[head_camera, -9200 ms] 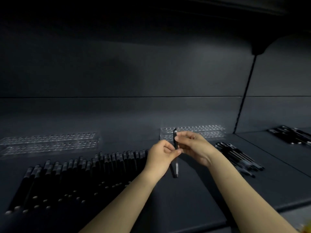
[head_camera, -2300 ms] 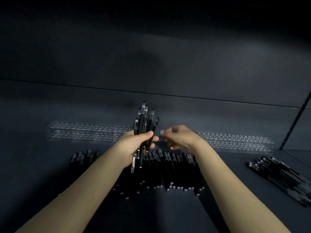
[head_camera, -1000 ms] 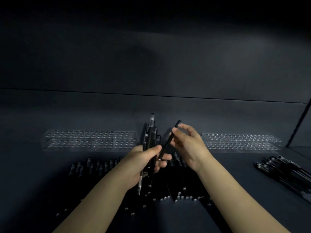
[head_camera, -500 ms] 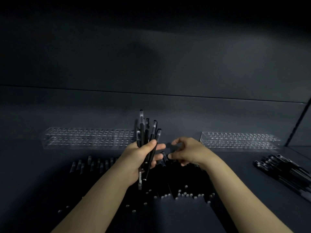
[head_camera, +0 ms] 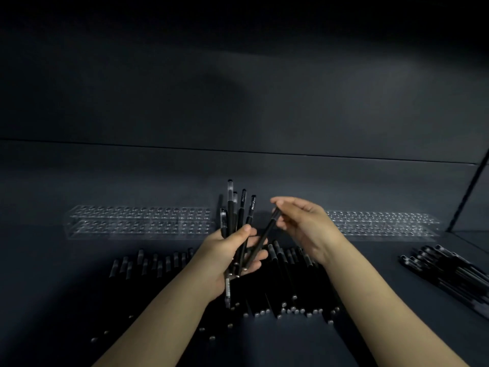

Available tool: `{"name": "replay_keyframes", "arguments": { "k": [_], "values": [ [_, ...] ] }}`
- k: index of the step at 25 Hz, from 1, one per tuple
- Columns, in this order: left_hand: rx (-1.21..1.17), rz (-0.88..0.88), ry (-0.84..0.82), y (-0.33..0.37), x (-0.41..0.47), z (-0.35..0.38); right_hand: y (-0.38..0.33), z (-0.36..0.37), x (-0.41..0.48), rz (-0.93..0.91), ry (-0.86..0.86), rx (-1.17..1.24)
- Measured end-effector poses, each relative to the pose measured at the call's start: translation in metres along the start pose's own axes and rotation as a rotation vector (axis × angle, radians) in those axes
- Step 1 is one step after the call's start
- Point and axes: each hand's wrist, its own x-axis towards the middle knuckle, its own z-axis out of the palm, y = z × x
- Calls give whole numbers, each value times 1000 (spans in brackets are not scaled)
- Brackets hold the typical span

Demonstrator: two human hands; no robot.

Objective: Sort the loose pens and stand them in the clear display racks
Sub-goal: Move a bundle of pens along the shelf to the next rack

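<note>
My left hand [head_camera: 227,256] grips a bundle of several black pens [head_camera: 236,213] that stand upright above the fist. My right hand [head_camera: 304,223] pinches the cap end of one more black pen [head_camera: 264,235], which slants down so its lower end rests against my left fingers. Under both hands a row of loose black pens [head_camera: 291,282] lies flat on the dark shelf. Two clear display racks stand behind: the left rack [head_camera: 137,221] and the right rack [head_camera: 383,225], both with no pens in their holes.
A second heap of black pens [head_camera: 449,268] lies at the right edge of the shelf. A dark back wall rises just behind the racks. A dark vertical divider [head_camera: 468,192] stands at the far right.
My right hand has risen from the loose row with a single pen and brought it against the bundle. My left hand keeps its grip on the bundle in about the same place.
</note>
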Motion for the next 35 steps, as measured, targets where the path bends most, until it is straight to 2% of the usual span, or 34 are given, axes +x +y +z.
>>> {"name": "replay_keyframes", "arguments": {
  "k": [3, 7, 10, 13, 15, 17, 21, 24, 27, 29, 30, 32, 35],
  "values": [
    [46, -22, 35, -1, 2, -3, -4, -22, 6, 16, 84, -238],
    [50, -6, 50, 0, 2, -1, 12, -27, 4, 159, -45, -605],
    [36, 7, 47, 1, 1, 1, 17, -16, 1, 73, -45, -706],
    [37, 3, 28, 0, -1, 4, 14, -5, 1, -17, -1, -517],
    [49, 11, 2, -1, -4, 6, 12, 3, -3, -19, -88, -298],
    [50, 14, -16, -3, -5, 8, 13, 8, -4, -19, -133, -189],
    [103, 19, -20, -2, -3, 2, 6, 1, 2, -48, 48, -23],
    [109, 31, -4, 0, -2, -4, 2, -14, 5, -19, 63, -264],
    [105, 22, 5, -1, -1, -4, 13, -19, 2, 131, -78, -646],
    [100, 4, 15, 0, -1, -3, 16, -16, -1, 128, -124, -836],
    [108, -5, 16, 0, -1, -2, 15, -14, -1, 87, -87, -879],
    [149, -29, -6, 1, -4, -1, 8, -9, -3, 11, -16, -794],
    [212, -74, -75, -2, -7, 3, 4, 1, -7, 19, -113, -380]
  ]
}}
